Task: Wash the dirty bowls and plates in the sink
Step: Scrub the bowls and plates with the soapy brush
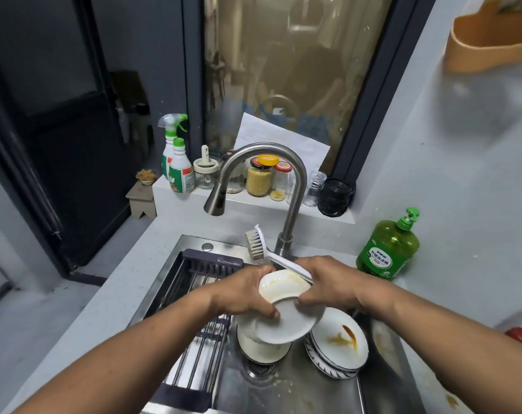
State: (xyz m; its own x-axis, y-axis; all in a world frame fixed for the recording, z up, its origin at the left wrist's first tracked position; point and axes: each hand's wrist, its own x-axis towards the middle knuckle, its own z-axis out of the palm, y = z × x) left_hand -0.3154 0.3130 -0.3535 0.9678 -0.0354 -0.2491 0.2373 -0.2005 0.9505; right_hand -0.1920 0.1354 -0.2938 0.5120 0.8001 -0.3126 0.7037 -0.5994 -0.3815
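Both hands met above the sink: the left hand gripped a small white bowl by its rim, and the right hand clasped a dish brush and pinched a white plate. Right of them lay stained plates.

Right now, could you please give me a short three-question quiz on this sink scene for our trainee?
1. True or false: water runs from the tap.
2. Which hand holds the brush? A) left B) right
3. Fill in: the stained plates lie in the ____.

Key:
1. False; no stream shows.
2. B; the right hand grips its handle, while the left hand holds the bowl and a plate.
3. Sink.
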